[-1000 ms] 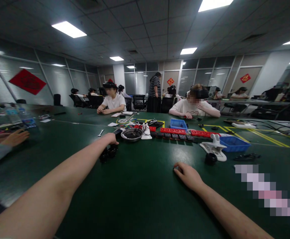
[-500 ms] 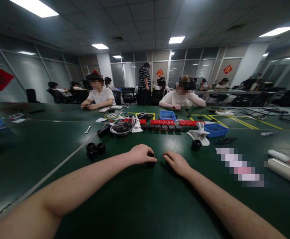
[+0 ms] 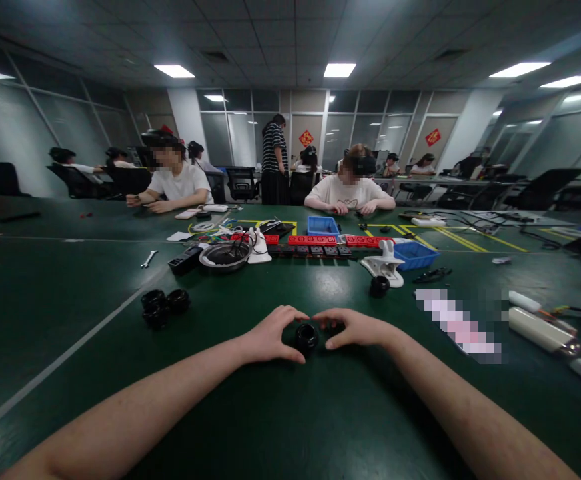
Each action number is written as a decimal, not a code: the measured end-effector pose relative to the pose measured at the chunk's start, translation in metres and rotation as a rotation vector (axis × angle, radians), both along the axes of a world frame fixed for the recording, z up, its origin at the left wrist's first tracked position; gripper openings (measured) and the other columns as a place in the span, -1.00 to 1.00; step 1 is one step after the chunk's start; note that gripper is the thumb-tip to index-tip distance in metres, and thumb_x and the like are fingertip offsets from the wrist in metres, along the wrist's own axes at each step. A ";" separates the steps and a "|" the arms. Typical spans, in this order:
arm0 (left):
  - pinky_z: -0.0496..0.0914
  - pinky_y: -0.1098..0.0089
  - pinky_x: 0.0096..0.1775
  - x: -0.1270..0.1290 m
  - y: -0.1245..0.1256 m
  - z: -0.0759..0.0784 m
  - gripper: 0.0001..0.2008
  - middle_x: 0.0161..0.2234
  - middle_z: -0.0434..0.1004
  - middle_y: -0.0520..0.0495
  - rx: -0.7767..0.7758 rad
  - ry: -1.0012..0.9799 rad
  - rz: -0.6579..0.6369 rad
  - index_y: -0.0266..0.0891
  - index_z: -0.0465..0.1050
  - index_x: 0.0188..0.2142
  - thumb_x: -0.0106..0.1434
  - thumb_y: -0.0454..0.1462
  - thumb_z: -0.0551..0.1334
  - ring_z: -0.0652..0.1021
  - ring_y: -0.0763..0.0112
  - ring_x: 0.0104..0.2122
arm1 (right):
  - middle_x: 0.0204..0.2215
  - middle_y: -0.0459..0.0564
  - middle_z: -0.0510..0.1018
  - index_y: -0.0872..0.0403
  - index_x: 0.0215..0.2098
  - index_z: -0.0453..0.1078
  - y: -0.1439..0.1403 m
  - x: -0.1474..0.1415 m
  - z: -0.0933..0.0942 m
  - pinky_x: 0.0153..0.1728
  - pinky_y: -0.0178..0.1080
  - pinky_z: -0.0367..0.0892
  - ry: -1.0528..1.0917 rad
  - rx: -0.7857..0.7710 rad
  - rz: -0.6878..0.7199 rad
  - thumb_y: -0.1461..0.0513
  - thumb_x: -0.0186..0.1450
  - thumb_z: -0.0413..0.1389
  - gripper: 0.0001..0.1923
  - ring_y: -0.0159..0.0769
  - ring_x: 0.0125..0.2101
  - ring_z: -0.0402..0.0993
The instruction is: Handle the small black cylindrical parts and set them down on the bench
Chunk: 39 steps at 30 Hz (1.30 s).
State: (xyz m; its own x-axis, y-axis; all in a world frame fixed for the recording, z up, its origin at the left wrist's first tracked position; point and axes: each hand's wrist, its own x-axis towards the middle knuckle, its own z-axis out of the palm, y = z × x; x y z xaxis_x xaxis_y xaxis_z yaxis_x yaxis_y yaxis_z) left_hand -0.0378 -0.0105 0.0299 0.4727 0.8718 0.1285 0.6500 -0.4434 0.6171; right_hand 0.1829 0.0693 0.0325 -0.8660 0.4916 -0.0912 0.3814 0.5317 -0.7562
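Note:
A small black round part (image 3: pixel 306 337) stands on the green table (image 3: pixel 280 420) right in front of me. My left hand (image 3: pixel 269 335) cups it from the left, thumb and fingers curved around it. My right hand (image 3: pixel 353 328) cups it from the right, and the fingertips of both hands almost meet behind the part. Both hands touch or nearly touch it; the part rests on the table. Three more black round parts (image 3: pixel 159 306) lie in a cluster to the left. Another single black part (image 3: pixel 379 285) sits further back on the right.
A metal bowl (image 3: pixel 224 255), a white clamp (image 3: pixel 384 264), blue bins (image 3: pixel 414 254), red and black blocks (image 3: pixel 320 244) and a wrench (image 3: pixel 148 258) lie mid-table. White cylinders (image 3: pixel 540 329) lie at the right. Two seated people work across the table; others are behind.
My left hand came back from the cluster of black parts at the left to the middle. Both hands now curve around one black part between them. The camera tilted down and right.

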 end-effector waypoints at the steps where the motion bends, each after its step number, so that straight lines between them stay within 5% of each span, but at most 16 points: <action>1: 0.20 0.29 -0.07 0.002 0.000 -0.002 -0.36 -0.12 0.25 -0.05 0.028 -0.025 -0.009 -0.13 0.21 -0.06 -0.15 -0.14 0.37 0.28 0.24 -0.09 | -0.27 -0.06 0.40 0.06 -0.01 0.23 -0.003 -0.002 0.001 -0.28 -0.30 0.21 -0.010 0.029 0.024 0.14 -0.04 0.22 -0.38 -0.30 -0.28 0.31; 9: 0.25 0.41 -0.24 0.006 0.003 -0.011 -0.61 -0.28 0.34 0.01 0.031 -0.158 -0.018 -0.16 0.32 -0.19 -0.03 -0.17 0.32 0.36 0.35 -0.26 | -0.40 -0.13 0.38 0.08 -0.31 0.36 -0.015 -0.024 -0.007 -0.36 -0.34 0.14 -0.071 0.268 0.078 0.09 -0.05 0.23 -0.63 -0.31 -0.35 0.28; 17: 0.23 0.44 -0.36 0.011 0.000 -0.019 -0.61 -0.35 0.30 0.04 -0.006 -0.170 0.199 -0.21 0.33 -0.32 -0.17 -0.18 0.37 0.35 0.36 -0.35 | -0.49 -0.12 0.38 0.10 -0.43 0.28 -0.028 -0.040 -0.020 -0.47 -0.34 0.06 -0.179 0.460 -0.183 -0.06 -0.22 0.25 -0.48 -0.31 -0.46 0.27; 21: 0.23 0.41 -0.33 0.016 -0.002 -0.022 -0.65 -0.34 0.30 0.02 0.036 -0.183 0.359 -0.22 0.32 -0.34 -0.15 -0.24 0.35 0.35 0.33 -0.33 | -0.48 -0.04 0.40 0.12 -0.42 0.27 -0.041 -0.052 -0.022 -0.39 -0.24 0.10 -0.247 0.567 -0.371 -0.14 -0.14 0.13 -0.46 -0.23 -0.43 0.29; 24: 0.23 0.40 -0.31 0.017 -0.002 -0.023 -0.65 -0.34 0.31 0.01 0.059 -0.197 0.379 -0.23 0.33 -0.33 -0.15 -0.26 0.35 0.35 0.32 -0.32 | -0.46 0.02 0.40 0.14 -0.41 0.30 -0.043 -0.052 -0.018 -0.28 -0.11 0.08 -0.238 0.670 -0.388 -0.17 -0.10 0.08 -0.43 -0.14 -0.37 0.28; 28: 0.25 0.42 -0.33 0.011 0.000 -0.021 -0.63 -0.34 0.33 0.02 0.039 -0.217 0.260 -0.18 0.36 -0.25 -0.11 -0.23 0.34 0.36 0.35 -0.34 | -0.28 0.01 0.36 0.09 -0.16 0.28 -0.030 -0.036 -0.010 -0.26 -0.18 0.14 -0.077 0.458 -0.167 -0.08 -0.15 0.20 -0.34 -0.17 -0.27 0.25; 31: 0.25 0.42 -0.31 0.007 0.001 -0.019 -0.58 -0.33 0.34 0.02 0.056 -0.202 0.183 -0.15 0.36 -0.15 -0.06 -0.20 0.32 0.36 0.35 -0.33 | -0.28 -0.06 0.36 0.06 -0.15 0.30 -0.019 -0.025 -0.008 -0.29 -0.27 0.17 -0.001 0.217 -0.016 0.10 -0.05 0.22 -0.49 -0.25 -0.28 0.26; 34: 0.26 0.41 -0.27 0.006 0.000 -0.019 -0.51 -0.30 0.35 0.00 0.081 -0.180 0.163 -0.15 0.33 -0.09 -0.06 -0.17 0.32 0.37 0.34 -0.29 | -0.38 -0.10 0.37 0.11 -0.26 0.36 -0.014 -0.023 -0.010 -0.36 -0.32 0.17 0.032 0.085 -0.037 0.26 0.01 0.17 -0.71 -0.32 -0.36 0.27; 39: 0.24 0.46 -0.34 0.007 0.003 -0.022 -0.57 -0.36 0.35 0.03 0.074 -0.170 0.175 -0.14 0.39 -0.20 -0.09 -0.10 0.33 0.38 0.36 -0.33 | -0.46 -0.14 0.36 0.13 -0.30 0.37 -0.014 -0.028 -0.017 -0.43 -0.37 0.14 0.085 0.006 -0.063 0.29 -0.02 0.18 -0.72 -0.37 -0.43 0.26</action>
State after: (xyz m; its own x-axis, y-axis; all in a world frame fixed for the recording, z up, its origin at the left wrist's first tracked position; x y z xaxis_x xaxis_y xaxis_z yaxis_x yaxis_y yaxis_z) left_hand -0.0309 -0.0078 0.0083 0.2816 0.9236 0.2601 0.6105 -0.3816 0.6941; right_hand 0.1550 0.0553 0.0159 -0.8381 0.5452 -0.0155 0.3483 0.5132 -0.7844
